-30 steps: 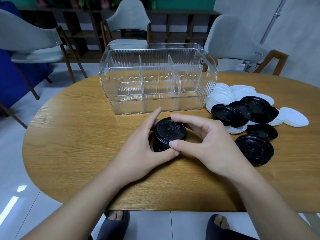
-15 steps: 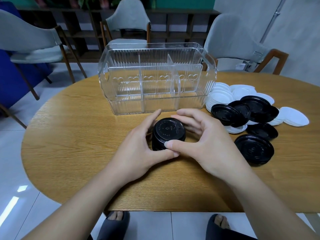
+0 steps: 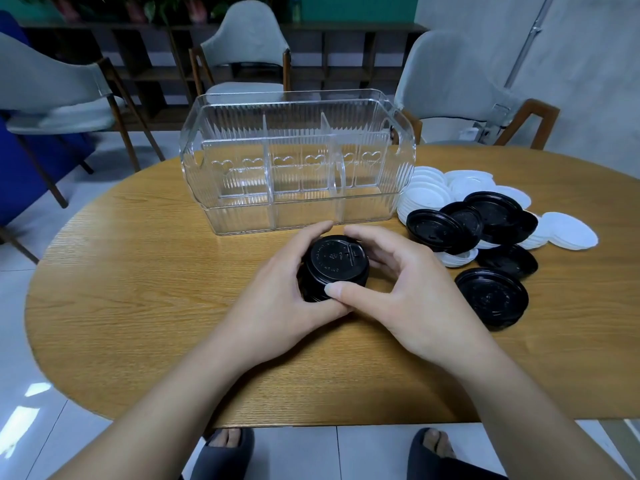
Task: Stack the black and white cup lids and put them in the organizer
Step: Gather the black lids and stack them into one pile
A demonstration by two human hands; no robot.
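A stack of black cup lids (image 3: pixel 332 266) stands on the wooden table (image 3: pixel 138 289), just in front of the clear plastic organizer (image 3: pixel 298 161). My left hand (image 3: pixel 280 299) curls round the stack's left side, thumb at the front. My right hand (image 3: pixel 412 292) wraps its right side, its thumb meeting the left thumb. To the right, loose black lids (image 3: pixel 467 223) lie mixed with white lids (image 3: pixel 424 188), and one black lid (image 3: pixel 491 297) lies apart nearer me. The organizer's compartments hold nothing.
Grey chairs stand behind the table: one at the far left (image 3: pixel 52 88), one behind the organizer (image 3: pixel 246 53), one at the right (image 3: pixel 460 95). A dark shelf (image 3: pixel 346 53) runs along the back wall. My slippered feet (image 3: pixel 228 452) show below the table edge.
Both hands have closed in tighter round the black stack. My right fingers curled further over its far side. The stack stays in the same spot.
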